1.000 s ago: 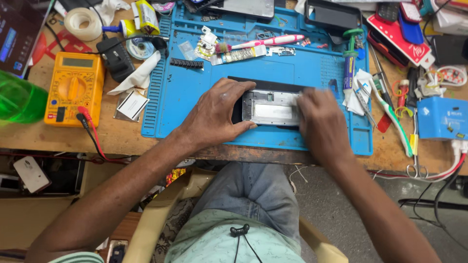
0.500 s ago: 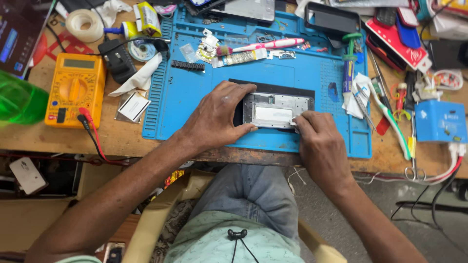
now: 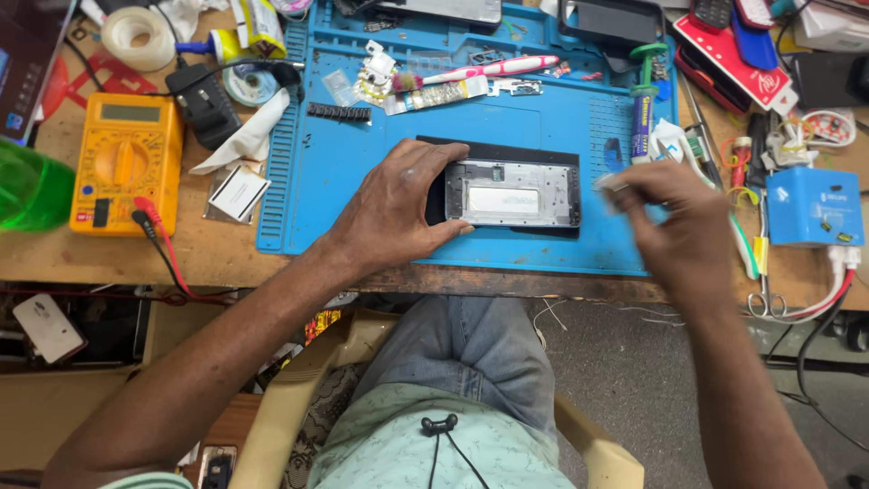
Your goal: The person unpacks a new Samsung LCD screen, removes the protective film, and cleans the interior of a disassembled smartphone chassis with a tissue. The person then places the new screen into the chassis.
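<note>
The left hand (image 3: 398,204) keeps its grip on the left end of the opened phone (image 3: 512,193), fingers curled over the top edge and thumb along the bottom, pinning it flat on the blue mat (image 3: 335,172) near the front edge of the table (image 3: 181,258). The phone lies lengthwise, its metal inner frame facing up over a dark back panel.

The right hand (image 3: 679,226) has changed place: a moment ago it rested on the phone's right end, and now it is lifted clear and drawn off to the right, blurred with motion. Its fingertips (image 3: 625,186) are pinched together, apparently on something small and pale, though the blur hides what it is. So the phone's right half is now uncovered and only one hand steadies it.

Beyond, a pink toothbrush (image 3: 489,70) lies at the mat's back, a yellow meter (image 3: 127,163) sits left, and a small blue box (image 3: 815,206) right.
</note>
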`<state>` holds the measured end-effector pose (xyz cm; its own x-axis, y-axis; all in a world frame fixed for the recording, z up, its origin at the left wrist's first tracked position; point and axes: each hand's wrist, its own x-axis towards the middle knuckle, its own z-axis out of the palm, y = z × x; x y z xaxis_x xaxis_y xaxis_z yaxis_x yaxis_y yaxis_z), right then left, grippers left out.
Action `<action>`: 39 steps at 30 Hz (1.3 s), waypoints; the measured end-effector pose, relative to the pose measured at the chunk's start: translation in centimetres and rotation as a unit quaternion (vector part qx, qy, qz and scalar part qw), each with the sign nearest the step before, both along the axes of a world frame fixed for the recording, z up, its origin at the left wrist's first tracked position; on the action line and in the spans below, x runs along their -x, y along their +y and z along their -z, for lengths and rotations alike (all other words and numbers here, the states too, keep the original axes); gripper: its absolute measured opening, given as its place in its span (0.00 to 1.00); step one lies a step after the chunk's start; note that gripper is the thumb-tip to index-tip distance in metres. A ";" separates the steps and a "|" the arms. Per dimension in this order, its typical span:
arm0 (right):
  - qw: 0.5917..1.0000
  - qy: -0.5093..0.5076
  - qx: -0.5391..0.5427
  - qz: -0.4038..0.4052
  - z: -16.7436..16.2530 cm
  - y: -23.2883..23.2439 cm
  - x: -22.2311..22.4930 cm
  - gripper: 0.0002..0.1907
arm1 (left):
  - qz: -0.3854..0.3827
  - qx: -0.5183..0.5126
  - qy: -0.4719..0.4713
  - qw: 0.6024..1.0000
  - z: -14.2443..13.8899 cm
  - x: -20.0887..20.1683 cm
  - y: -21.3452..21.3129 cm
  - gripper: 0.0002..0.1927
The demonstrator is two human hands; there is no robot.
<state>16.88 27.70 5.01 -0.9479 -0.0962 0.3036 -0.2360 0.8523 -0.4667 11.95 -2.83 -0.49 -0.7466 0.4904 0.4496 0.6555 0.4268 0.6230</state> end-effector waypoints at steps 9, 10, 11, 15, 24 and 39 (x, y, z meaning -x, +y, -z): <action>0.984 0.061 -0.153 -0.075 3.1 -1.8 2.0 0.06 | -0.001 0.010 -0.026 1.000 -0.6 0.0 0.3 0.40; 0.981 0.064 -0.166 -0.075 3.0 -2.0 2.1 0.06 | 0.001 0.002 -0.022 1.000 -0.6 0.0 0.4 0.40; 0.981 0.064 -0.165 -0.076 3.0 -1.9 2.0 0.06 | 0.003 -0.005 -0.013 1.000 -0.7 -0.1 0.4 0.40; 0.983 0.044 -0.156 -0.084 3.5 -1.0 1.3 0.08 | -0.005 0.000 -0.009 1.000 -0.8 0.1 0.4 0.40; 0.981 0.041 -0.126 -0.138 5.3 -2.5 -0.1 0.09 | -0.005 0.011 -0.008 1.000 -0.4 -0.2 0.6 0.41; 0.971 0.058 -0.087 -0.216 1.0 -6.6 0.8 0.05 | 0.004 0.010 -0.021 1.000 0.3 -0.1 0.1 0.44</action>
<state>16.04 21.07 3.97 -0.7676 -0.5370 0.3498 -0.6318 0.7257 -0.2724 12.08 -2.73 -0.75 -0.7608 0.5051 0.4075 0.6320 0.4339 0.6421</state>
